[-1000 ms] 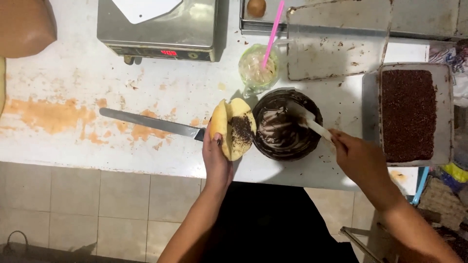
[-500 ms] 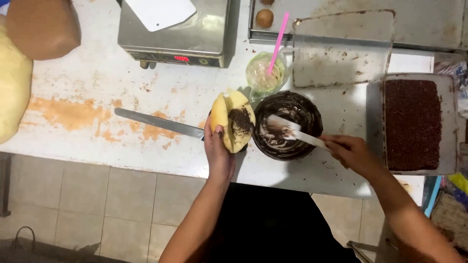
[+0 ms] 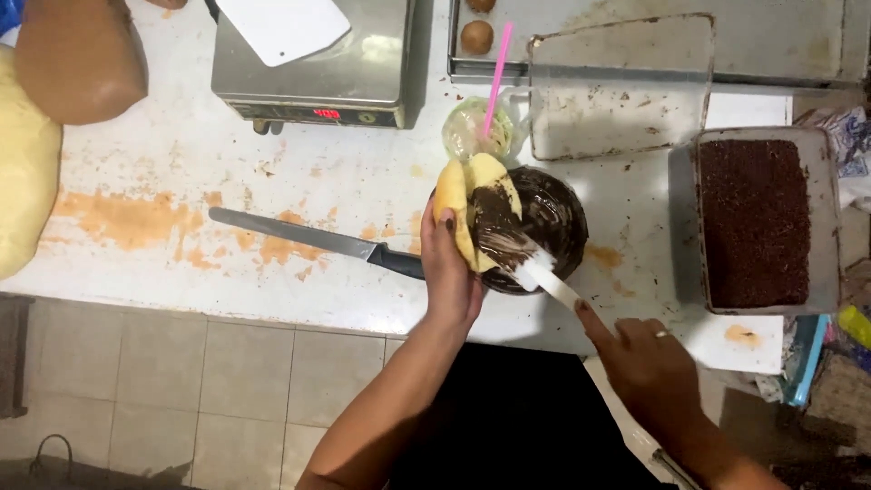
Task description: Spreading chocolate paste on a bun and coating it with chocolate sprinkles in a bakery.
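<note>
As we look down from the head camera, we see our left hand (image 3: pixel 451 272) wrapped around a split yellow bun (image 3: pixel 472 204), with the fingers closed on its left side. The bun is held open just above the left edge of a dark bowl (image 3: pixel 553 222) full of chocolate spread. There is brown spread inside the bun.

Our right hand (image 3: pixel 649 358) is closed on the handle of a white spatula (image 3: pixel 540 277). One finger lies straight along the handle. The tip of the spatula touches the spread inside the bun.

A long knife (image 3: pixel 308 238) lies on the white table (image 3: pixel 272 172), left of the bun, with its black handle behind our left hand. A clear cup with a pink straw (image 3: pixel 494 82) stands just behind the bun. A tray of chocolate sprinkles (image 3: pixel 758 218) sits to the right, well apart from the bowl. A metal scale (image 3: pixel 318 63) is at the top. A big lump of yellow dough (image 3: pixel 25 195) rests at the far left.
</note>
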